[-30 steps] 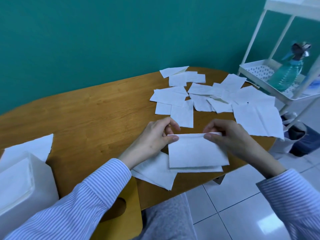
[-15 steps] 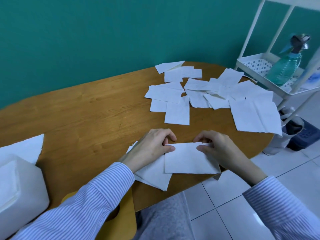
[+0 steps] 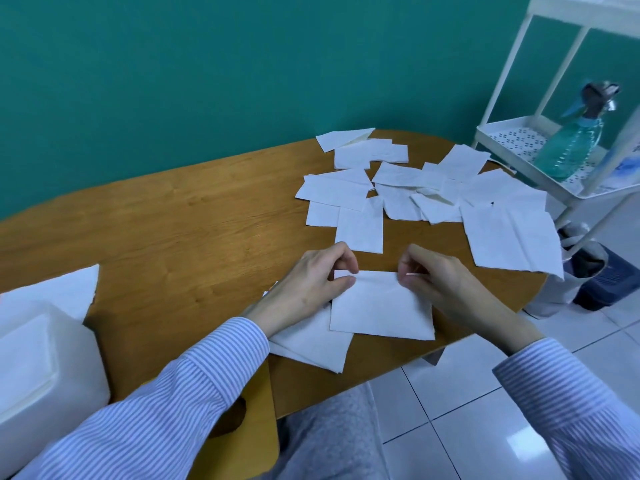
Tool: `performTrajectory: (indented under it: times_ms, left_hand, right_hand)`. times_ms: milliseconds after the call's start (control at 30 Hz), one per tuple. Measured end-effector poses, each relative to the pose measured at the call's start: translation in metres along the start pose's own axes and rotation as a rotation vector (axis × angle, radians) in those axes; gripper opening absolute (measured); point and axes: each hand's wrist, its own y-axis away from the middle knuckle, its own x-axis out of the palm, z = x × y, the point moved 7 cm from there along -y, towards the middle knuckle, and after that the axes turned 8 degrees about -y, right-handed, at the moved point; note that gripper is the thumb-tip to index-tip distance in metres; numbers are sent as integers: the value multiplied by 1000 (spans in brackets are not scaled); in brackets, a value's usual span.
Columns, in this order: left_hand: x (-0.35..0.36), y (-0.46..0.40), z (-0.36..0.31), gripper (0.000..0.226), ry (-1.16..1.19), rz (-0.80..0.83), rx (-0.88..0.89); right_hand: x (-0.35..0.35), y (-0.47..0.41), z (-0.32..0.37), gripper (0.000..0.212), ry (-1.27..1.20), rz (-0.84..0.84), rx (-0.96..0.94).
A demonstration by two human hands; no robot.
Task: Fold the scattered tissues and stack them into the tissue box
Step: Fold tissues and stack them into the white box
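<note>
The rounded brown wooden table [image 3: 173, 237] is strewn at its far right with loose white tissues [image 3: 415, 188]; the white plastic tissue box [image 3: 38, 368] is seen at the near left. Since a second ago the folded white tissue [image 3: 381, 310] has been lowered flat onto the table. Its top corners are pinched by the left hand [image 3: 311, 282] and right hand [image 3: 440, 282], so stacking seems next.

Left of the grip: bare tabletop [image 3: 166, 220], open run to the tissue box [image 3: 45, 368]. Just beyond the grip: scattered tissues [image 3: 398, 188] cover the surface. Far right: cart [image 3: 519, 133] with spray bottle [image 3: 571, 147] crowds the table edge.
</note>
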Motion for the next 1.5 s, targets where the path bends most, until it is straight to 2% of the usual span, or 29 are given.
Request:
performTrajectory:
  times_ms: [133,267,467,700,833,1033,1200,1367,1500]
  left_hand:
    - [-32,5,-13,9,42,-111,50]
    - [-79,26,-27,7,-7,-254,88]
    - [-142,88,-4,13,-80,-364,30]
    - [-202,181,46,20,-81,-493,-148]
    - [-230,244,73,24,-30,-579,-245]
    - [-249,327,103,25,78,-699,-338]
    - [-248,373,137,25,94,-785,-500]
    - [-235,383,165,24,31,-759,-639]
    - [-233,385,171,25,-54,-743,-656]
  right_hand:
    - [-27,-5,34,23,-71,-103,-89]
    - [-38,-16,79,17,-216,-144,-137]
    - [-10,-42,144,18,-261,-34,-259]
    - [58,-79,228,27,-325,54,-387]
    - [104,-84,277,25,-311,184,-449]
    - [162,-88,327,28,-360,236,-497]
    - [209,-94,356,30,-305,283,-500]
    - [251,-106,357,32,-239,307,-461]
    - [265,-107,355,27,-175,271,-487]
